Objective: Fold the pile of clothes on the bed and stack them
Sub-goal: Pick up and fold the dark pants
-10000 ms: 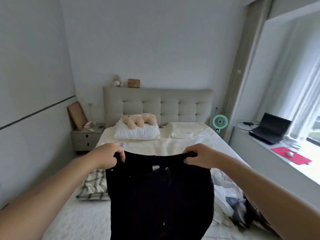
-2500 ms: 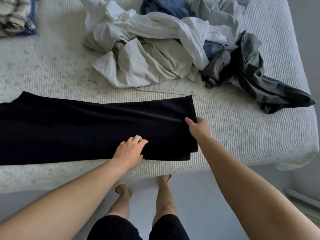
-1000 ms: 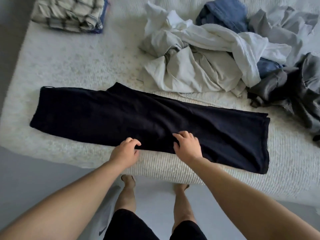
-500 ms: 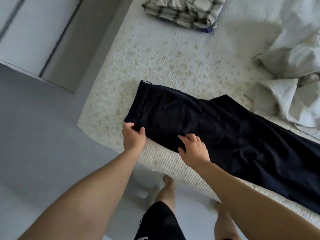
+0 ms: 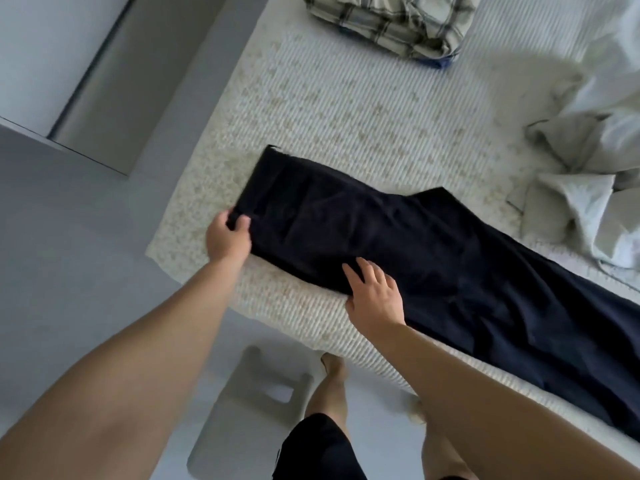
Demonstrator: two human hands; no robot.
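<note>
The bed (image 5: pixel 346 109), covered in a pale ribbed spread, fills most of the head view, its near corner jutting toward the grey floor (image 5: pixel 69 265); across it lie the black trousers (image 5: pixel 433 258), folded lengthwise, stretched from the waistband end near the bed's corner out to the lower right edge of the view; the unfolded pile of pale clothes (image 5: pixel 588 168) sits crumpled at the right, just beyond the trousers; a folded plaid garment (image 5: pixel 391 22) lies at the top, well apart from the trousers, with a sliver of blue fabric showing beneath it; a grey stool (image 5: pixel 256 407) stands on the floor beside the person's bare legs; the right hand (image 5: pixel 375 299) rests on the trousers' near edge, fingers (image 5: pixel 363 268) fairly straight and spread a little, pressing the cloth flat against the bed; the left hand (image 5: pixel 227 239) is at the waistband's near corner, its fingers curled and the thumb (image 5: pixel 242 225) laid over the black cloth, pinching that corner.
</note>
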